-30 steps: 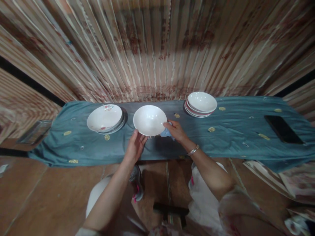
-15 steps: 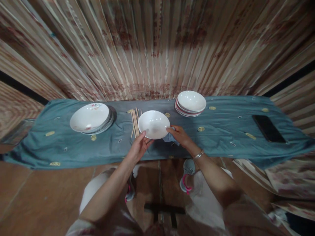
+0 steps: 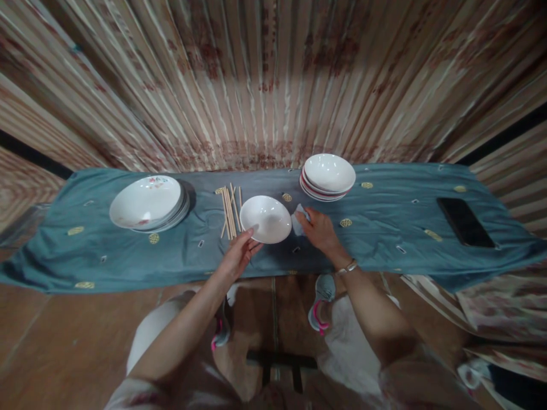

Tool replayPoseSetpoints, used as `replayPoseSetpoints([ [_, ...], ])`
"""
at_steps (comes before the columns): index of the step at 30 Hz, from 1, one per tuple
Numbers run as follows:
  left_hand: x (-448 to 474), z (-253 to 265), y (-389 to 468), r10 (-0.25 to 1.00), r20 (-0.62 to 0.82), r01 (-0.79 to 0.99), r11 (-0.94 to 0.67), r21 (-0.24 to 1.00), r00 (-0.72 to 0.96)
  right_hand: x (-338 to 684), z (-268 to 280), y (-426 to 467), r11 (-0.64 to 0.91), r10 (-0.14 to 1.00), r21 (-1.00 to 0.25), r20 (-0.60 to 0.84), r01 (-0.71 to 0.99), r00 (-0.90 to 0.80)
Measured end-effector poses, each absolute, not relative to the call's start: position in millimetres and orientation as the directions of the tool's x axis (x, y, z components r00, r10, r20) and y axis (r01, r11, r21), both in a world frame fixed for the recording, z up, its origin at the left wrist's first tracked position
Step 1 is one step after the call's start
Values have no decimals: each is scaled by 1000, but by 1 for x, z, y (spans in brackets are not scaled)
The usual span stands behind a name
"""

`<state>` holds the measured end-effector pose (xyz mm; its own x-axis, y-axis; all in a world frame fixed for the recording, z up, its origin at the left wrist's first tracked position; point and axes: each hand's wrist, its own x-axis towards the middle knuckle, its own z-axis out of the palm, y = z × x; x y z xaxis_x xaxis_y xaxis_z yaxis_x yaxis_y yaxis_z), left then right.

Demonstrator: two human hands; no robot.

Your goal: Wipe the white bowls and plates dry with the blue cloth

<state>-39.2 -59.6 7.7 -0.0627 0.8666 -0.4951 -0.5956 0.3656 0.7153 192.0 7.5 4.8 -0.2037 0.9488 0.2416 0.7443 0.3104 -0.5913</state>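
Observation:
My left hand (image 3: 241, 251) grips the near-left rim of a white bowl (image 3: 267, 219), thumb inside and fingers underneath. The bowl is tilted a little towards me. Just right of its rim, my right hand (image 3: 318, 228) is closed on a pale blue cloth (image 3: 300, 220), bunched under the fingers. Left of the bowl lie several wooden chopsticks (image 3: 229, 212), loosely bundled with some crossing. Behind my right hand stands a stack of white bowls (image 3: 329, 173), some with red rims.
A stack of white plates with floral decoration (image 3: 147, 202) stands on the left of the narrow table with its teal cloth (image 3: 376, 228). A black phone (image 3: 465, 222) lies at the right. Pleated curtains (image 3: 265, 85) hang right behind the table.
My right hand has let go of the bowl's right rim and moved slightly right with the cloth, which now shows more. My left hand still holds the bowl.

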Motion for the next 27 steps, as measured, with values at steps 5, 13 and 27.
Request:
replayPoseSetpoints([
  [5,-36,8,-62,876,-475,-554,356,752,-82,183,15,1,272,957,-588,251,762,-148],
  [13,-29,8,-62,907,-412,-483,323,814,-86,159,9,-9,538,842,-558,310,632,-442],
  [27,-25,1,-58,928,-357,-469,272,840,-101,169,7,-5,638,769,-425,304,642,-562],
])
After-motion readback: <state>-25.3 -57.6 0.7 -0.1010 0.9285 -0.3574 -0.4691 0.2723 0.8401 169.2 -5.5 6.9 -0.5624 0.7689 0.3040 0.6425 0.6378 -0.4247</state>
